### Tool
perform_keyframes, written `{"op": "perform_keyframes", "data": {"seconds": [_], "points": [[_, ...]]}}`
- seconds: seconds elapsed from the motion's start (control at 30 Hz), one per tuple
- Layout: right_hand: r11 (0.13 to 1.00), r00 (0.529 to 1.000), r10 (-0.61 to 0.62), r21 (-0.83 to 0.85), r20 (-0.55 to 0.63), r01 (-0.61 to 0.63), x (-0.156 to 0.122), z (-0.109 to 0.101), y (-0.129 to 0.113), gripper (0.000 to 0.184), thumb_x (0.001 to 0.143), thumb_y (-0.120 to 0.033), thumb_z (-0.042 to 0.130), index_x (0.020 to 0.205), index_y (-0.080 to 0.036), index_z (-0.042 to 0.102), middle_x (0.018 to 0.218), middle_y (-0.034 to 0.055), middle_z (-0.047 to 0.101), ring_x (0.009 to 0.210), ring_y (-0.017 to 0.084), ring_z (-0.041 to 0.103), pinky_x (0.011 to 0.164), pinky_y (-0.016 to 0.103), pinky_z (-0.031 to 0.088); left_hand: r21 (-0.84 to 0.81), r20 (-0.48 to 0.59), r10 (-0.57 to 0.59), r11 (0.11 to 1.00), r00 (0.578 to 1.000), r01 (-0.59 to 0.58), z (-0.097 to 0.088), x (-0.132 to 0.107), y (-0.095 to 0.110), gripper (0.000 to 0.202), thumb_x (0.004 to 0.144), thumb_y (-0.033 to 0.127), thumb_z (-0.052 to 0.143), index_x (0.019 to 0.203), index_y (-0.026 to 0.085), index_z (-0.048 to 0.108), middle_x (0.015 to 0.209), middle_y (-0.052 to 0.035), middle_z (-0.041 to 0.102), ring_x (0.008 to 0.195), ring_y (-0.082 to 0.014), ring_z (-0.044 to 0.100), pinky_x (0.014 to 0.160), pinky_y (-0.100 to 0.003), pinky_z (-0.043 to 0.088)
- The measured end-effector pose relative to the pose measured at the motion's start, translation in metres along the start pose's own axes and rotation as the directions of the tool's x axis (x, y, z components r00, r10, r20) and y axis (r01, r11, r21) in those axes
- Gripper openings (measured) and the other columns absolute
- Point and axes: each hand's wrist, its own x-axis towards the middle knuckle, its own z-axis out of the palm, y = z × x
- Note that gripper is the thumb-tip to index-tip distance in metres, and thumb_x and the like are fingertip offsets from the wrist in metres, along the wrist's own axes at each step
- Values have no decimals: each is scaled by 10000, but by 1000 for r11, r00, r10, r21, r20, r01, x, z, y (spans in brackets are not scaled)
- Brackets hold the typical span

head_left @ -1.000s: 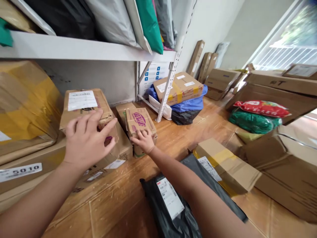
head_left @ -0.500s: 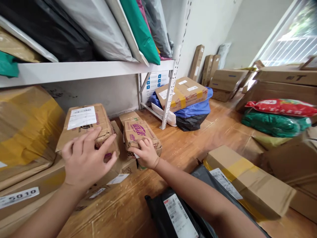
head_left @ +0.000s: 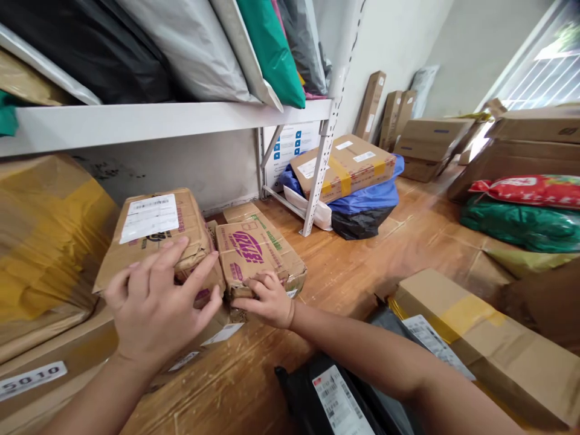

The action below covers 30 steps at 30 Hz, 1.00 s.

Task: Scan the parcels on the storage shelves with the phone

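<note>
My left hand (head_left: 156, 299) lies spread over the near edge of a brown cardboard box (head_left: 193, 220) with a white shipping label on top. Its fingers are apart and rest on that box. My right hand (head_left: 270, 299) grips the near edge of a smaller cardboard box (head_left: 233, 244) with purple print, thumb at the front and fingers on top. This smaller box sits against the labelled box's right side. Beneath and behind it shows another carton (head_left: 294, 266) with green print. The undersides of both held boxes are hidden.
A white metal shelf (head_left: 194, 118) with plastic mailers spans above, its post (head_left: 317, 181) at the right. A large taped carton (head_left: 54, 211) stands left. Black parcels (head_left: 301, 393) and a long taped box (head_left: 489, 338) lie on the wooden floor (head_left: 344, 278).
The purple-printed box has shifted left with my right hand, up against the labelled box, uncovering more of the green-printed carton. My left hand stays on the labelled box. The view has turned slightly.
</note>
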Motion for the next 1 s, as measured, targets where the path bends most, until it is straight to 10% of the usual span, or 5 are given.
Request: {"op": "perform_keyframes", "data": {"seconds": [0.3, 0.4, 0.57, 0.8, 1.0], "points": [[996, 995, -85, 25, 56, 83, -29, -1, 12, 481, 846, -202, 580, 1295, -369, 545, 1162, 62, 623, 1128, 234, 483, 1009, 406, 419, -40, 4, -34, 999, 999, 34, 1, -3, -1, 658, 719, 462, 692, 1323, 252, 538, 1253, -120, 612, 1059, -340, 581, 991, -554, 353], [998, 991, -37, 51, 127, 30, -22, -8, 16, 522, 836, -307, 608, 1342, -241, 497, 1239, 106, 617, 1156, 262, 492, 1033, 437, 418, -86, 4, -311, 947, 950, 310, -2, 2, 6, 697, 726, 509, 705, 1337, 227, 523, 1304, -136, 542, 1221, -378, 475, 1145, -629, 160], [988, 967, 81, 111, 243, -110, -16, -16, 6, 966, 706, -584, 717, 1438, -94, 320, 1307, 199, 594, 1249, 322, 464, 1098, 518, 358, -143, 50, -790, 600, 611, 787, -7, 27, 33, 909, 632, 647, 734, 1370, 186, 472, 1445, -194, 221, 1376, -410, 250, 1154, -566, 210], [920, 905, 341, 106, 253, -377, -24, -32, -23, 963, 770, -578, 632, 1468, -88, 183, 1423, 285, 451, 1382, 372, 355, 1100, 667, 300, -172, 260, -965, -21, 25, 985, -17, 66, 43, 984, 558, 496, 793, 1394, 256, 335, 1442, -149, 175, 1336, -457, 258, 1149, -549, 192], [866, 842, 463, 60, 277, -496, -4, -28, -30, 1009, 591, -309, 857, 1449, -180, 342, 1468, 329, 350, 1380, 514, 291, 1024, 765, 292, -143, 265, -964, -6, 32, 990, -18, 71, 46, 642, 551, 491, 765, 1114, 280, 539, 1354, -105, 244, 1287, -453, 308, 1119, -562, 233]]}}
